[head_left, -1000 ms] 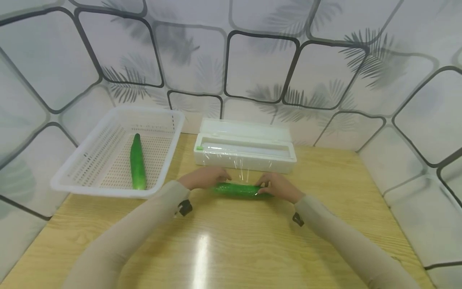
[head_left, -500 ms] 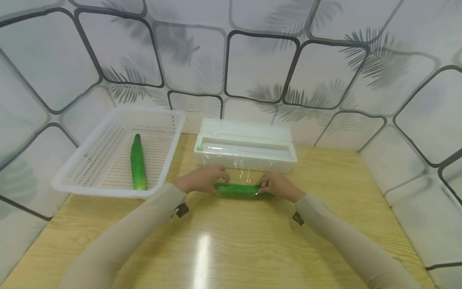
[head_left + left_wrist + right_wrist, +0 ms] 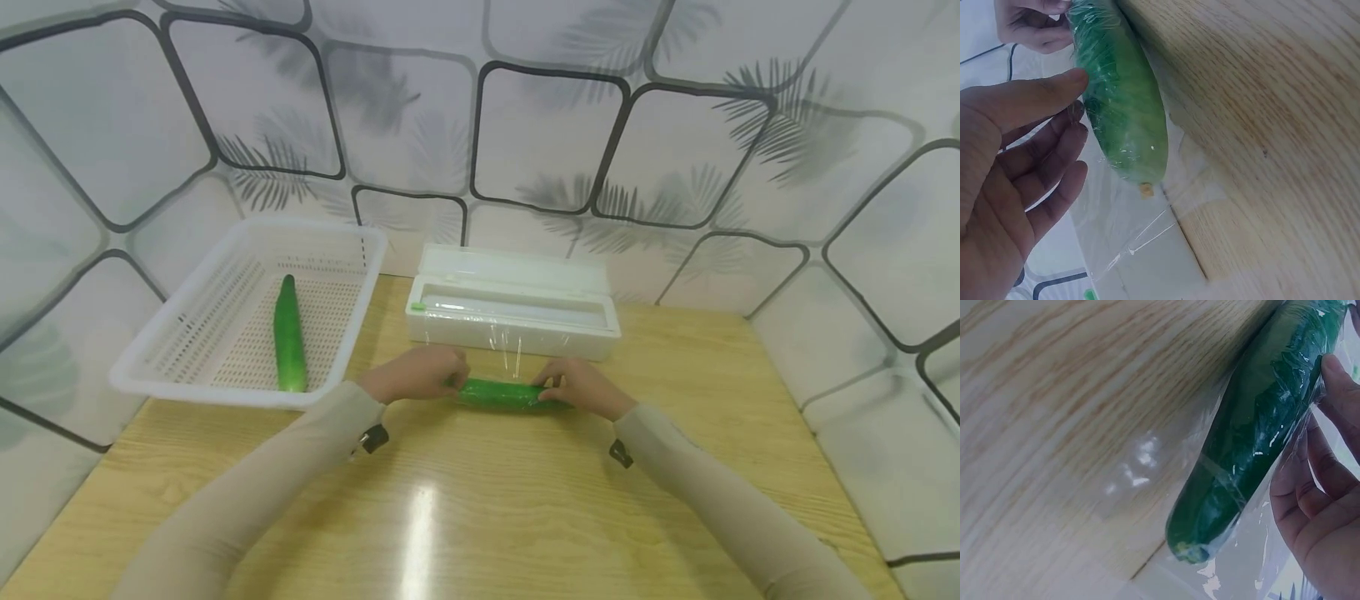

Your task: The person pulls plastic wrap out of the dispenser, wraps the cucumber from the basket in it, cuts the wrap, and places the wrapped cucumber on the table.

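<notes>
The left hand (image 3: 420, 372) has shifted left along the cucumber (image 3: 498, 394); it and the right hand (image 3: 585, 388), apart, pinch clear plastic film (image 3: 1132, 251).

White slotted basket (image 3: 210, 394), green cucumber (image 3: 288, 337) lying inside, wooden table (image 3: 525, 500), leaf-patterned wall (image 3: 547, 133)

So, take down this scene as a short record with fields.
Main item: long green cucumber, under clear plastic film
Film reach: from cucumber toward open white rectangular box behind it
Left grip: near cucumber's paler end; pinch unclear
Right grip: near its darker end; pinch unclear
Left of box: white perforated plastic basket holding another green cucumber
Surface: pale wood-grain table
</notes>
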`<state>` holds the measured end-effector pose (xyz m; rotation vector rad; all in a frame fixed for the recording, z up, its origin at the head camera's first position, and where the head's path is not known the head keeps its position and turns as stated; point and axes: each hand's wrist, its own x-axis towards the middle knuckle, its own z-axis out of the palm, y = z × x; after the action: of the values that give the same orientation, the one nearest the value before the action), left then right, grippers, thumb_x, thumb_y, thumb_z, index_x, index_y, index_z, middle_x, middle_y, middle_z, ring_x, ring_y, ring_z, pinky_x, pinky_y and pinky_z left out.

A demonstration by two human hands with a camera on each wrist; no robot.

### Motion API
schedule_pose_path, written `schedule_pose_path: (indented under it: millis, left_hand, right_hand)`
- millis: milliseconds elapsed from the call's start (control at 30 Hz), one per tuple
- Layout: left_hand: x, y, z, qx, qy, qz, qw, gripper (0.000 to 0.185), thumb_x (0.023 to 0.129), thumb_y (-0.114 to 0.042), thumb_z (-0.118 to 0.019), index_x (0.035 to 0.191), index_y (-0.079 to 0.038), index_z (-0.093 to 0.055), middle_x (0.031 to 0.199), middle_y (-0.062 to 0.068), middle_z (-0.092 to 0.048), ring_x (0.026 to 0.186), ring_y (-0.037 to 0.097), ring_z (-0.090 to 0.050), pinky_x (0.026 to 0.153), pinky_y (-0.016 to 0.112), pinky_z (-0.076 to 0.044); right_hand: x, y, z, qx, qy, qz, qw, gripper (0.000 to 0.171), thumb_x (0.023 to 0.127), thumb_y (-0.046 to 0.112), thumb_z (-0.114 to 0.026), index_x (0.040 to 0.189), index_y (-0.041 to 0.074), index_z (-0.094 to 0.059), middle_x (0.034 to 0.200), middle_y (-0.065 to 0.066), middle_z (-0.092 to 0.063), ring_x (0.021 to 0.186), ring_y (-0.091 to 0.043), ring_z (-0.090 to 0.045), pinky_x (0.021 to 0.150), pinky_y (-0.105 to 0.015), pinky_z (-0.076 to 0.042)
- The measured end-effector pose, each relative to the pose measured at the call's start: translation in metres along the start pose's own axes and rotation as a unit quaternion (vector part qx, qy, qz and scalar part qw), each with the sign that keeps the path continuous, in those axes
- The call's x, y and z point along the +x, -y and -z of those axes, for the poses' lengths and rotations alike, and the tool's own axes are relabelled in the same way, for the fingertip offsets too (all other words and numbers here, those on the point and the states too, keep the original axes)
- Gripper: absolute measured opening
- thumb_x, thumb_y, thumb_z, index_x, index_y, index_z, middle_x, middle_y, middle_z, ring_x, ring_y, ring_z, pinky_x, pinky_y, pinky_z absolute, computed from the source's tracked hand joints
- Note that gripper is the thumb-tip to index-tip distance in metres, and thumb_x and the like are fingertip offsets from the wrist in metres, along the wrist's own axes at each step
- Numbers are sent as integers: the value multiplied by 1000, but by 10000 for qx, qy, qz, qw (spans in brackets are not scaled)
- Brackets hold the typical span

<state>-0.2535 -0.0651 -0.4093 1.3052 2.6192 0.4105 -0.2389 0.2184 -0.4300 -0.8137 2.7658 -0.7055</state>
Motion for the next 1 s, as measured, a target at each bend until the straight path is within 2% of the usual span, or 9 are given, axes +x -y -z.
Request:
schedule_pose_path:
  millis: [167,333,467,633,833,1000]
  left_hand:
    - [0,-2,2,-203,103,10,9997,12,81,-6,-65,75,-14,-59,73,-5,-61,68,7,-53,65,18,-48]
    - [1,4,5,-773,214,131,9967,8,82,-10,-68,86,-13,-62,82,-4,-65,76,8,-59,70,19,-51]
    - [3,11,6,-1127,126,91,9935,14,81,-10,-69,94,-10,-65,89,1,-68,81,10,-62,74,20,-52]
    - [3,16,4,-1234,-10,24,9924,12,82,-7,-67,94,-8,-66,88,1,-68,80,10,-61,75,20,-52]
    - [1,15,-3,-1095,-297,162,9934,10,85,-5,-63,92,-12,-66,91,-2,-68,88,13,-63,83,26,-53]
    - [4,11,-11,-627,-258,363,9970,20,90,-5,-55,106,-11,-66,104,3,-69,96,17,-64,88,30,-53]
  right_hand:
    - [0,1,1,10,50,-55,10000,22,79,20,-72,99,10,-72,98,-5,-72,77,-8,-57,68,-19,-48]
    - [1,0,2,16,63,-24,10000,23,79,19,-72,100,9,-72,99,-6,-72,77,-8,-57,68,-19,-48]
    - [1,0,2,28,76,-19,10000,23,79,19,-72,100,9,-72,99,-6,-72,77,-8,-57,69,-20,-48]
    - [2,3,3,-10,92,89,9999,22,80,19,-71,100,9,-72,99,-6,-72,78,-8,-58,69,-19,-48]
    - [3,4,4,-132,69,129,9998,22,81,19,-70,101,9,-71,100,-6,-72,79,-10,-59,69,-20,-49]
    - [4,2,2,-271,72,122,9995,21,84,17,-67,102,8,-71,101,-7,-72,81,-12,-60,72,-23,-51]
